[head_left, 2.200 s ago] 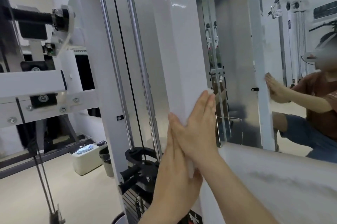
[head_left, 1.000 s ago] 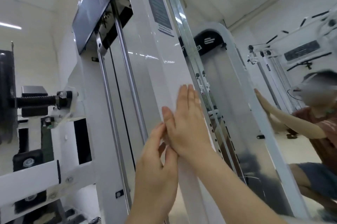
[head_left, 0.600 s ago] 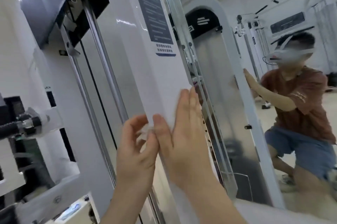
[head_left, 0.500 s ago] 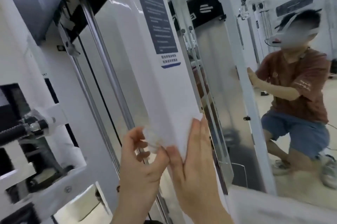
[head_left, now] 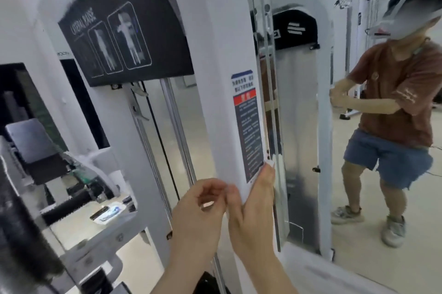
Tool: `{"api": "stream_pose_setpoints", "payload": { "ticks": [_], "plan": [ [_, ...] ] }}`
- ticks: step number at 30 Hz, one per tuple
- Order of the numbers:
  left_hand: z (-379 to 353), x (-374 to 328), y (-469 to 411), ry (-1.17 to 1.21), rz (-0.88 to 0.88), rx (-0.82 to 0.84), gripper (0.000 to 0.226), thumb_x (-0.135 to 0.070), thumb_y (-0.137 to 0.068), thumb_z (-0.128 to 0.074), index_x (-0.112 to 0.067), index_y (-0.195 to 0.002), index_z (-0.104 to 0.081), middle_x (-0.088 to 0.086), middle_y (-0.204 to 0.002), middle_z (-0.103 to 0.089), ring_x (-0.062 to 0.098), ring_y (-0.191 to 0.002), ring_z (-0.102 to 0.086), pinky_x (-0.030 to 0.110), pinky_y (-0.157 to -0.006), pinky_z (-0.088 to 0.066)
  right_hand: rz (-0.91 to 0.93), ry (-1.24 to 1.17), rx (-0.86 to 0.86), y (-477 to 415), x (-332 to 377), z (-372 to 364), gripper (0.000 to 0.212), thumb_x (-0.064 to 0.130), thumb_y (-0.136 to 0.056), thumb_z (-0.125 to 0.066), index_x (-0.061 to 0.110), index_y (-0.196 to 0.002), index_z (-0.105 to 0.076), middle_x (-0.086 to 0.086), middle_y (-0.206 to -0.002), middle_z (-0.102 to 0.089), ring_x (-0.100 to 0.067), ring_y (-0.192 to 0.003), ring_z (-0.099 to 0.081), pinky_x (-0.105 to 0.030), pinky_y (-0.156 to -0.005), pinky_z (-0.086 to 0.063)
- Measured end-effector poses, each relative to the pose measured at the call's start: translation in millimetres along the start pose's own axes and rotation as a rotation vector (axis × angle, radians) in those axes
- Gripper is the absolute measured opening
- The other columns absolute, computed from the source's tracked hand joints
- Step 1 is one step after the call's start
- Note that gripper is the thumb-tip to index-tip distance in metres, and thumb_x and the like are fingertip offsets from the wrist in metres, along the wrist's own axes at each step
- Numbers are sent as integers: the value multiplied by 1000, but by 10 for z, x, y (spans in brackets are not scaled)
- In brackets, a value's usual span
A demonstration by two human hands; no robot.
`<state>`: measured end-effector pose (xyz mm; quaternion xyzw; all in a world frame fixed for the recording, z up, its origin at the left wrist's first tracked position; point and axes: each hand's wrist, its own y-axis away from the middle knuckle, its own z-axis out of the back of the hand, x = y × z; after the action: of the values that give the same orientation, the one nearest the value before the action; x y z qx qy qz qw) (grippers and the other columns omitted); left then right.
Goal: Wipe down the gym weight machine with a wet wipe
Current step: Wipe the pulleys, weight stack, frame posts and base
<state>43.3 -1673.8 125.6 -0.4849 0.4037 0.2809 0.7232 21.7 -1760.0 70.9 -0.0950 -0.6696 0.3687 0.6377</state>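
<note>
Leftmost, chrome guide rod (head_left: 178, 131) just beside left hand (head_left: 198, 217), whose curled fingers pinch wet wipe (head_left: 230, 192) edge. Right hand (head_left: 254, 210) flat, pressing wipe onto white post (head_left: 215, 102); warning sticker (head_left: 248, 126) directly above fingertips; mirror (head_left: 358, 174) beyond.

We count: two hands, left (head_left: 198, 212), right (head_left: 254, 210); one wipe (head_left: 271, 164); one warning label (head_left: 247, 126); one exercise chart (head_left: 124, 28); one mirror (head_left: 358, 257).

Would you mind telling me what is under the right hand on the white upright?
A white wet wipe pokes out above the right hand, which is pressed flat on the white upright beside the warning label. The rest of the wipe is covered by the palm.
</note>
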Motion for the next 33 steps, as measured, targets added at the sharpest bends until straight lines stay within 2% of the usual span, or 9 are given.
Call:
{"api": "stream_pose_setpoints", "payload": {
  "ticks": [3, 8, 14, 17, 19, 23, 26, 28, 33],
  "plan": [
    [-1, -272, -43, 24, -66, -29, 29, 2, -87, -65, -27, -90, -70, -11, -84, -72, 3, -83, -66, 8, -68, -47, 99, 9, -4, -637, 602, 86, 90, 77, -89, -11, 19, -155, 10, -4, -165, 5, -13, -151, 8, -44, -123, -8],
    [80, -815, -334, -14, -367, -81, 43, 7, -87, -60, -28, -112, -68, -16, -102, -65, 4, -100, -62, 9, -78, -48, 390, 45, -86, -1313, 1317, 153, 66, 48, -102, -21, 15, -155, -2, -5, -164, -3, -16, -152, 1, -40, -124, -7],
    [155, -773, -430, -91, -548, -174, 37, -12, -91, -50, -23, -123, -65, -15, -119, -61, 7, -109, -62, 21, -86, -52, 332, 69, -28, -957, 1061, 139, 58, 56, -100, -21, 51, -147, 12, 4, -165, -1, -12, -151, -2, -48, -121, -18],
    [160, -898, -627, 5, -598, -150, 44, -21, -90, -43, -17, -130, -61, -13, -125, -58, 10, -115, -60, 28, -88, -53, 430, 98, -115, -1421, 1480, 179, 62, 51, -102, -23, 23, -155, -5, -7, -163, -13, -20, -150, -14, -50, -118, -25],
    [206, -1039, -761, 43, -626, -145, 49, -20, -89, -42, -16, -135, -58, -12, -127, -56, 10, -118, -57, 30, -90, -52, 518, 144, -115, -1780, 1886, 223, 60, 42, -103, -27, 18, -154, -10, -7, -161, -20, -21, -149, -21, -49, -117, -28],
    [299, -1190, -1105, 110, -721, -243, 46, -7, -87, -46, -13, -128, -63, -8, -118, -59, 9, -106, -61, 25, -80, -53, 742, 585, -173, -2058, 2285, 213, 57, 26, -104, -32, 1, -153, -15, -20, -161, -14, -33, -150, -13, -47, -120, -22],
    [288, -1145, -1305, 165, -727, -312, 33, -8, -86, -51, -15, -110, -72, -7, -112, -60, 7, -100, -61, 21, -76, -52, 890, 999, -161, -1900, 2137, 259, 62, 30, -104, -32, -9, -150, -17, -28, -159, -8, -43, -148, -3, -53, -121, -15],
    [299, -1099, -1381, 180, -711, -320, 25, -19, -87, -52, -18, -102, -72, -9, -115, -58, 7, -105, -59, 14, -82, -48, 951, 1182, -147, -1794, 2046, 321, 65, 39, -105, -28, -6, -150, -21, -25, -160, -14, -39, -149, -9, -54, -119, -17],
    [381, -1027, -1643, 128, -724, -334, 43, -18, -86, -47, -16, -126, -62, -1, -137, -53, 7, -127, -48, 7, -103, -32, 1104, 1447, 17, -1924, 2169, 187, 62, 35, -101, -22, -4, -150, -23, -23, -160, -14, -36, -150, -12, -49, -120, -13]
  ]
}}
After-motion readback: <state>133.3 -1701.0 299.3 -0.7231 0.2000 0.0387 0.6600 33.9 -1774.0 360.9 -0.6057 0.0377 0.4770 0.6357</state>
